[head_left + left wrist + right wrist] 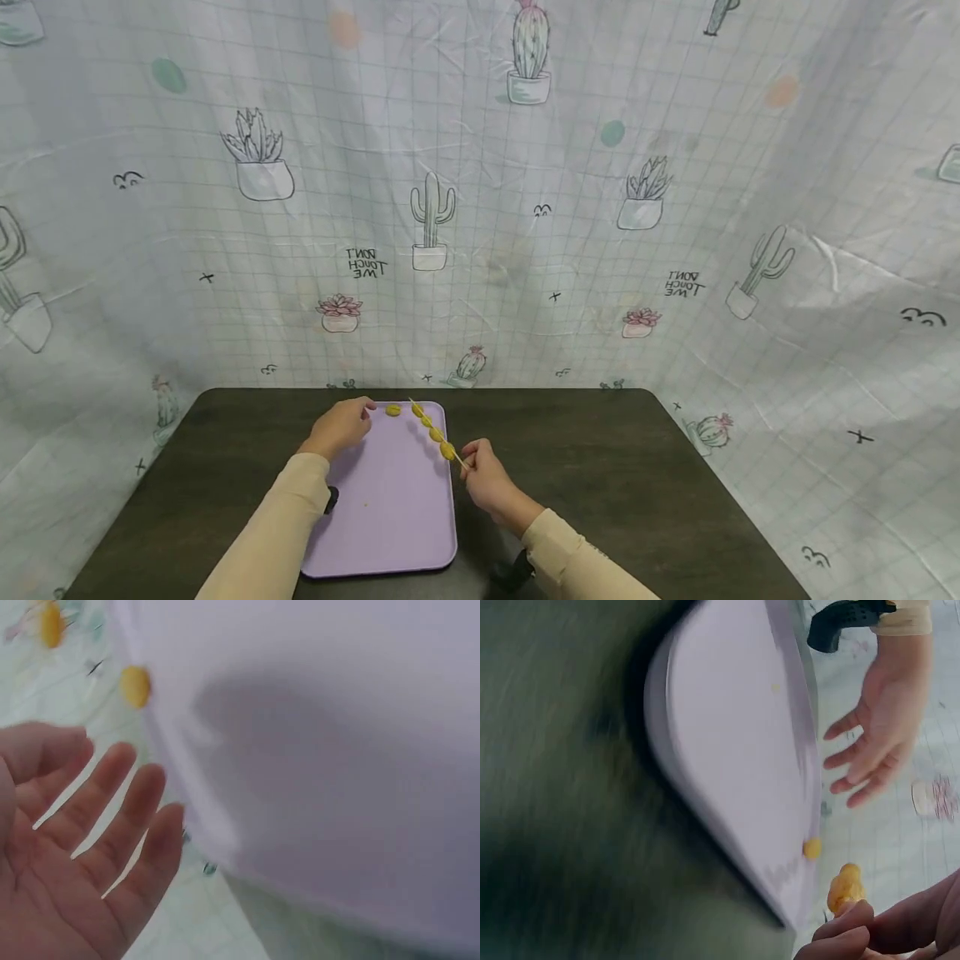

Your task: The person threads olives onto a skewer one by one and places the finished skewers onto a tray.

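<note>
My right hand (491, 479) pinches the near end of a thin skewer threaded with several yellow oval pieces (436, 434). The skewer slants up and away, over the right side of a lilac tray (382, 533). One loose yellow piece (393, 410) sits at the tray's far edge, left of the skewer's tip. Beside it, at the far left corner, my left hand (343, 427) hovers with nothing in it. Its fingers (131, 802) are spread and slightly bent in the left wrist view. In the right wrist view the skewered pieces (846, 889) line up behind my fingertips.
The tray lies on a dark wooden table (600, 483). A tiny yellow crumb (366, 504) is on the tray's near half. Behind the table hangs a pale curtain (487, 233) printed with cacti, which also runs along both sides.
</note>
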Demonstrator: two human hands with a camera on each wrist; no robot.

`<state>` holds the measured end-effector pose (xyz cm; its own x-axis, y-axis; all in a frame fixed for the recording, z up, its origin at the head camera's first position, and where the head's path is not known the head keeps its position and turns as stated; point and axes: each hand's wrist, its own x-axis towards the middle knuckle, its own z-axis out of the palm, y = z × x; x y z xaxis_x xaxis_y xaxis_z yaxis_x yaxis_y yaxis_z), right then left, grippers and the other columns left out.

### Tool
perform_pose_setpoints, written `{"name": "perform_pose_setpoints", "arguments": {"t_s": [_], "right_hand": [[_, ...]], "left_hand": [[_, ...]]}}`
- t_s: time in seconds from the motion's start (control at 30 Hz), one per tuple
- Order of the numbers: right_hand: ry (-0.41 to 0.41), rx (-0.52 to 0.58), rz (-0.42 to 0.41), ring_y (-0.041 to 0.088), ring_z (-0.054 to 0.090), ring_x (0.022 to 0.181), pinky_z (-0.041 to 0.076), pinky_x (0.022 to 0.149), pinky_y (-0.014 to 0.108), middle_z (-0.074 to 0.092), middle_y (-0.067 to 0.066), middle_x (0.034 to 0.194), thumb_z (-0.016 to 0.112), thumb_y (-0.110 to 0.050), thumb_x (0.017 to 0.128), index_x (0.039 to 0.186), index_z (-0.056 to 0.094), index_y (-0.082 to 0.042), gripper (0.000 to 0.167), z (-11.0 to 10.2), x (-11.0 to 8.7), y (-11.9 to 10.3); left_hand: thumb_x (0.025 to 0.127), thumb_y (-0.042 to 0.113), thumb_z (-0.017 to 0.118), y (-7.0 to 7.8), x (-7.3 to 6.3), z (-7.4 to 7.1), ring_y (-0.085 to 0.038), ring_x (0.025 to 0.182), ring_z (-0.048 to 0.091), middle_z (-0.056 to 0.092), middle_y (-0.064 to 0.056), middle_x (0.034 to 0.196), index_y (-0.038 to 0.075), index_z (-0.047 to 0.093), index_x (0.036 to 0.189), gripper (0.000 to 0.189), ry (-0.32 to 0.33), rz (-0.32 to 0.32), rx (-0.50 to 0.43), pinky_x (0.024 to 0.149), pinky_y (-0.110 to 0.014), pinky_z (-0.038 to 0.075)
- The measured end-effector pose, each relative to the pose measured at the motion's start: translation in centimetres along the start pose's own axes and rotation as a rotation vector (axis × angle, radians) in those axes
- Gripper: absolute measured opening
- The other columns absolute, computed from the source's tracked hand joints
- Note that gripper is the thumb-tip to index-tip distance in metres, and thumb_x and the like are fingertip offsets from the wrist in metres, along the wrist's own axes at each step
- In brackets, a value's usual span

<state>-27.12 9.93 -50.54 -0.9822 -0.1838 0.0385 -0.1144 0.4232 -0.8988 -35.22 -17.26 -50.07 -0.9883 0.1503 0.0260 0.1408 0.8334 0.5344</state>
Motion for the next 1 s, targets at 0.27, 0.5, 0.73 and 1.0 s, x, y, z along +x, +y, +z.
{"name": "perform_pose_setpoints", "arguments": {"t_s": [0.27,0.5,0.73,1.0], "right_hand": [[-0.017,0.013,-0.022,0.021,0.045,0.078,0.034,0.066,0.027,0.052,0.012,0.088,0.041,0.015,0.097,0.118,0.041,0.006,0.022,-3.3,0.2,0.1],[-0.009,-0.052,-0.019,0.018,0.045,0.074,0.036,0.064,0.028,0.051,0.011,0.089,0.046,0.011,0.097,0.117,0.044,0.006,0.021,-4.8,0.4,0.5],[0.019,-0.136,-0.015,0.016,0.045,0.068,0.038,0.06,0.029,0.051,0.006,0.089,0.047,0.004,0.095,0.116,0.05,0.003,0.021,-5.5,0.9,0.9],[0.036,-0.198,-0.04,0.016,0.047,0.067,0.04,0.059,0.029,0.054,0.006,0.089,0.049,0.003,0.097,0.115,0.054,0.0,0.019,-6.6,1.4,1.8]], "left_hand": [[0.093,-0.001,0.061,1.7,2.0,1.7,-0.035,0.11,0.063,0.064,-0.019,0.122,0.006,0.06,0.137,0.044,0.035,0.057,0.11,0.085,-0.049,0.054],[0.094,0.005,0.065,3.0,3.3,2.9,-0.035,0.111,0.063,0.065,-0.017,0.118,0.005,0.065,0.131,0.037,0.048,0.042,0.144,0.088,-0.052,0.053],[0.09,0.007,0.074,3.0,3.7,3.8,-0.031,0.097,0.065,0.067,-0.012,0.103,0.006,0.074,0.115,0.025,0.125,0.042,0.142,0.078,-0.05,0.055],[0.083,0.0,0.08,1.7,3.9,4.3,-0.026,0.084,0.066,0.068,-0.007,0.088,0.007,0.073,0.092,0.013,0.2,0.162,0.122,0.073,-0.045,0.055]]}}
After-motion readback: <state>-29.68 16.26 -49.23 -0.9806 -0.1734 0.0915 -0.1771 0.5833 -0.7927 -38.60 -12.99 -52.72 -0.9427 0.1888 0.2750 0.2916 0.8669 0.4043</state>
